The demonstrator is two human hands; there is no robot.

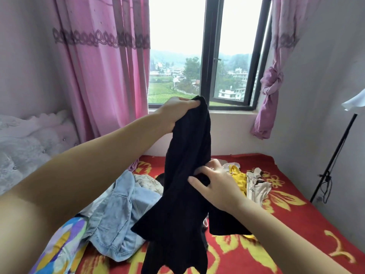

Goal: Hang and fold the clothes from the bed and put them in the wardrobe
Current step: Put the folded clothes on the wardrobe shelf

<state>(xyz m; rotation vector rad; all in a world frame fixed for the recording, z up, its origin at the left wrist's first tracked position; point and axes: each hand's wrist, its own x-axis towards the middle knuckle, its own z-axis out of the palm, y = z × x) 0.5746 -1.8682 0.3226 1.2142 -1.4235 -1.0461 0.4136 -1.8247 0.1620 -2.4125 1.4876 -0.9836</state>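
A black garment (183, 194) hangs in the air above the bed (296, 224), which has a red blanket with yellow flowers. My left hand (175, 113) grips its top end, raised in front of the window. Lower down, my right hand (215, 184) pinches the black cloth at its middle. On the bed lie a light blue denim garment (118, 218), a yellow garment (240, 179) and a cream-white garment (256, 184). No wardrobe is in view.
A colourful blue, yellow and purple cloth (59, 246) lies at the bed's lower left. A padded grey-pink headboard (25, 147) stands at the left. Pink curtains (102, 66) flank the window (207, 52). A black stand (333, 161) leans by the right wall.
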